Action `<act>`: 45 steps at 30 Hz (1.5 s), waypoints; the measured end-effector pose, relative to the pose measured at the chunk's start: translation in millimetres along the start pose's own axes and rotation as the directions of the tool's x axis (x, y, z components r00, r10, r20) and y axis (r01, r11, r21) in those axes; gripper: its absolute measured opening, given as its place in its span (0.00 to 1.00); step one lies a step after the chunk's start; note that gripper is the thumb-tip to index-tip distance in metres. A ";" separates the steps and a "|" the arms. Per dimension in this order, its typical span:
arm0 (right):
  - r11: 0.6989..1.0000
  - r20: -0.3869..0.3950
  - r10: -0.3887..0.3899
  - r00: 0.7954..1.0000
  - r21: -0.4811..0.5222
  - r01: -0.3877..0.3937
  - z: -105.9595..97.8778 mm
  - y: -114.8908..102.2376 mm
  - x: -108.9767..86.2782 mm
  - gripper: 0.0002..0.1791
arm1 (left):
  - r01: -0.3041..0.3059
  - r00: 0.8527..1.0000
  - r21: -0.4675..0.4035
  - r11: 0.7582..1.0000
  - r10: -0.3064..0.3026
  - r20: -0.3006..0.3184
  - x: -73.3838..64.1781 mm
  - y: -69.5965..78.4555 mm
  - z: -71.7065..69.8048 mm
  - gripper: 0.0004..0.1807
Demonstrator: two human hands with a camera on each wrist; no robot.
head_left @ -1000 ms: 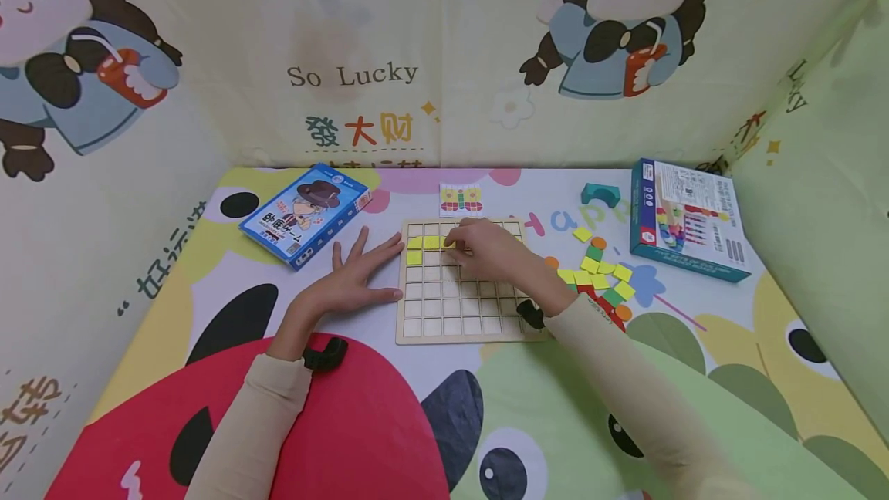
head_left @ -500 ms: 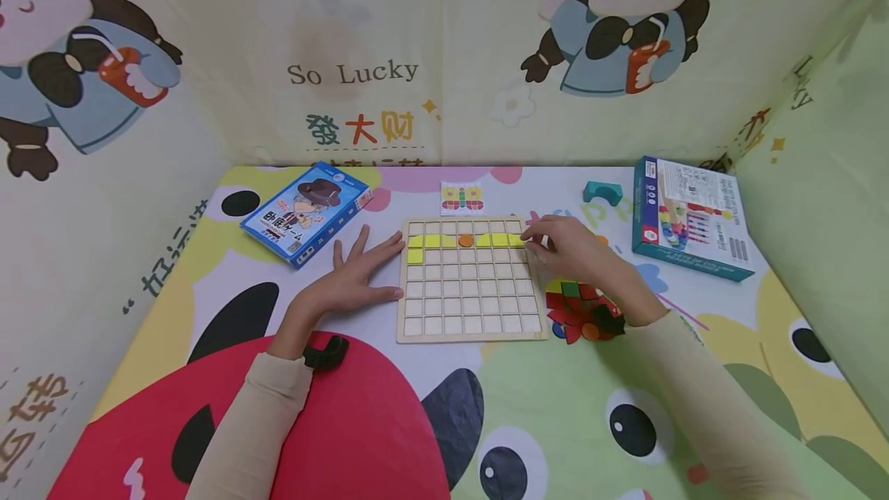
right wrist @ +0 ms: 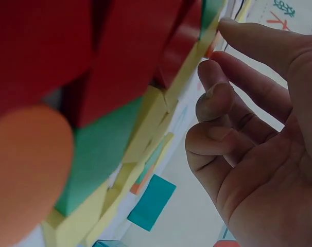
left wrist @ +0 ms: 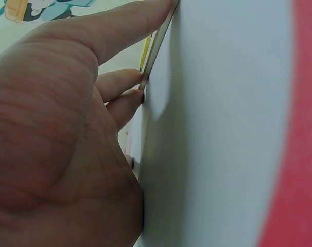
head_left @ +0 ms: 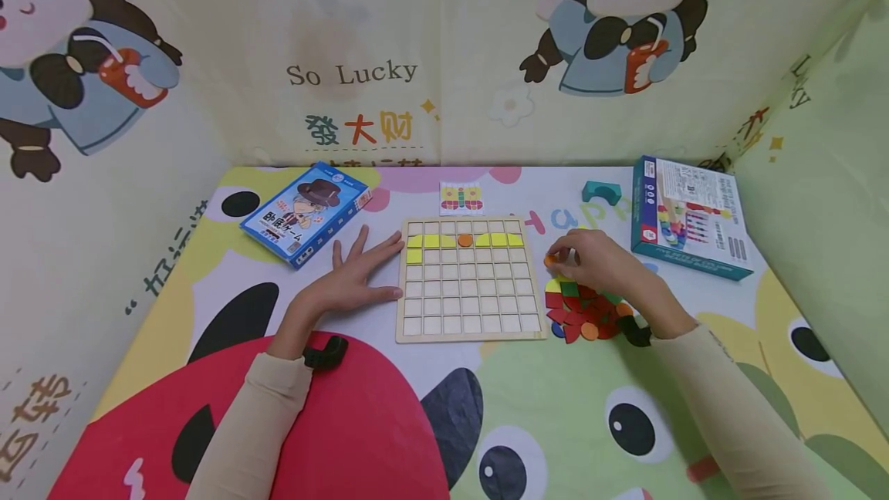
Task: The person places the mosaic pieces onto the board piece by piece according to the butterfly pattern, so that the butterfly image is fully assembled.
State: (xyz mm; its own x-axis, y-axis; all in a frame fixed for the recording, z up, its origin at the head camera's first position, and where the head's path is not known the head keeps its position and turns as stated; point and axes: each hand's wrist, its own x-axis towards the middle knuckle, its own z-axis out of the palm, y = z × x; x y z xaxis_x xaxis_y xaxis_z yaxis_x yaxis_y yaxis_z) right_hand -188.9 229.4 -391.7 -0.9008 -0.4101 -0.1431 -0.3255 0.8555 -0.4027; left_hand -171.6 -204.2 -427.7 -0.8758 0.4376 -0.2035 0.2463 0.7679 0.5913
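Note:
A wooden grid board [head_left: 434, 305] lies in the middle of the table. Its second row carries yellow tiles [head_left: 431, 241] and one orange disc [head_left: 465, 241]; another yellow tile [head_left: 414, 256] sits below the row's left end. The left hand [head_left: 350, 284] is spread flat, thumb and fingertips against the board's left edge. To the right of the board, the right hand [head_left: 590, 259] pinches a loose orange disc [head_left: 551, 261] between thumb and index finger, low at the table. In the right wrist view its other fingers [right wrist: 212, 139] are curled. Beneath that hand lies a pile of red tiles [head_left: 582, 313].
Green, yellow, orange and blue pieces are mixed into the pile. A butterfly pattern card [head_left: 461, 198] lies behind the board. A blue game box [head_left: 305, 214] stands at left, a teal box [head_left: 691, 218] at right, with a teal arch block [head_left: 601, 192] beside it.
The right hand has moved from the board's upper rows out to the loose orange disc at right. Its move uncovered yellow tiles and an orange disc in the row. The left hand stays put.

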 end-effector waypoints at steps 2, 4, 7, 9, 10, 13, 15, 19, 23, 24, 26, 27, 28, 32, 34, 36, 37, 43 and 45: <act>1.000 0.008 0.017 1.000 0.009 -0.017 1.2 0.6 0.0 0.20 | 0.000 1.000 -0.003 1.000 0.000 0.001 -0.3 0.6 -0.1 0.53; 1.000 0.010 0.016 1.000 0.015 -0.016 1.9 0.7 -0.1 0.20 | 0.002 1.000 -0.004 1.000 -0.002 0.001 -0.6 1.2 -0.3 0.53; 1.000 0.004 0.017 1.000 0.010 -0.017 2.6 0.9 -0.1 0.20 | 0.004 1.000 -0.002 1.000 -0.004 0.000 -0.7 1.0 -0.3 0.53; 1.000 0.000 0.010 1.000 0.007 -0.010 2.6 0.9 -0.3 0.20 | 0.004 1.000 -0.002 1.000 -0.004 -0.001 -0.7 0.8 -0.4 0.53; 1.000 -0.001 0.012 1.000 0.007 -0.012 2.9 0.9 -0.2 0.20 | 0.004 1.000 -0.002 1.000 -0.004 0.000 -0.7 0.7 -0.3 0.53; 1.000 -0.003 0.005 1.000 0.005 -0.005 2.9 1.1 -0.4 0.20 | 0.002 1.000 -0.005 1.000 -0.002 0.001 -0.7 0.8 -0.4 0.53; 1.000 -0.006 0.005 1.000 0.004 -0.005 3.1 1.0 -0.4 0.19 | 0.000 1.000 -0.007 1.000 0.000 0.002 -0.7 0.9 -0.4 0.53; 1.000 -0.023 -0.009 1.000 -0.007 0.009 3.2 -0.3 -0.1 0.19 | -0.006 1.000 -0.008 1.000 0.006 0.001 -0.9 0.2 -0.4 0.52; 0.999 -0.038 -0.034 0.999 -0.033 0.033 3.0 -2.1 1.0 0.17 | -0.013 1.000 -0.011 1.000 0.013 -0.002 -1.6 -0.2 -0.4 0.52; 0.998 -0.041 -0.040 0.998 -0.040 0.039 3.0 -2.8 1.5 0.17 | -0.014 1.000 -0.012 1.000 0.014 -0.002 -1.5 -0.4 -0.3 0.52; 0.998 -0.045 -0.047 0.998 -0.048 0.044 2.7 -5.6 3.1 0.17 | -0.013 1.000 -0.011 1.000 0.013 -0.003 -1.6 -0.4 -0.2 0.52; 0.997 -0.048 -0.054 0.997 -0.052 0.051 2.6 -7.5 4.2 0.16 | -0.014 1.000 -0.010 1.000 0.014 -0.003 -1.4 -0.7 -0.1 0.51; 0.997 -0.051 -0.055 0.997 -0.057 0.052 2.6 -9.6 5.4 0.16 | -0.015 1.000 -0.010 1.000 0.015 -0.005 -1.3 -0.9 -0.1 0.51; 0.996 -0.057 -0.061 0.996 -0.064 0.058 2.6 -20.3 11.2 0.16 | -0.010 1.000 -0.007 1.000 0.010 -0.004 -0.6 -1.4 -0.3 0.52; 0.996 -0.059 -0.068 0.996 -0.061 0.064 3.4 -26.1 15.0 0.15 | -0.012 1.000 -0.009 1.000 0.012 -0.003 -0.4 -1.6 -0.5 0.52; 0.995 -0.062 -0.088 0.994 -0.057 0.084 5.0 -32.7 19.4 0.15 | -0.012 1.000 -0.010 1.000 0.012 -0.003 -0.5 -1.5 -0.9 0.52; 0.994 -0.061 -0.097 0.993 -0.056 0.093 5.9 -36.1 21.8 0.15 | -0.013 1.000 -0.010 1.000 0.013 -0.003 -0.5 -1.6 -0.9 0.52; 0.991 -0.042 -0.129 0.991 -0.051 0.127 13.5 -60.6 36.3 0.14 | -0.006 1.000 -0.009 1.000 0.006 -0.003 0.1 -2.2 -0.2 0.52; 0.989 -0.036 -0.141 0.989 -0.047 0.139 16.4 -69.8 41.0 0.14 | -0.005 1.000 -0.009 1.000 0.004 -0.004 0.2 -2.2 0.2 0.52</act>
State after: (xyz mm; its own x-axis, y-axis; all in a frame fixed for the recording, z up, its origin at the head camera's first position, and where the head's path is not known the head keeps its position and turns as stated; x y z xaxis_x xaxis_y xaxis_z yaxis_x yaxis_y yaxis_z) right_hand -198.4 147.7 -384.3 -0.8558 -0.5147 -0.0523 -0.4606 0.8040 -0.3760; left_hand -172.3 -205.7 -429.2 -0.8765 0.4390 -0.1975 0.2464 0.7616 0.5994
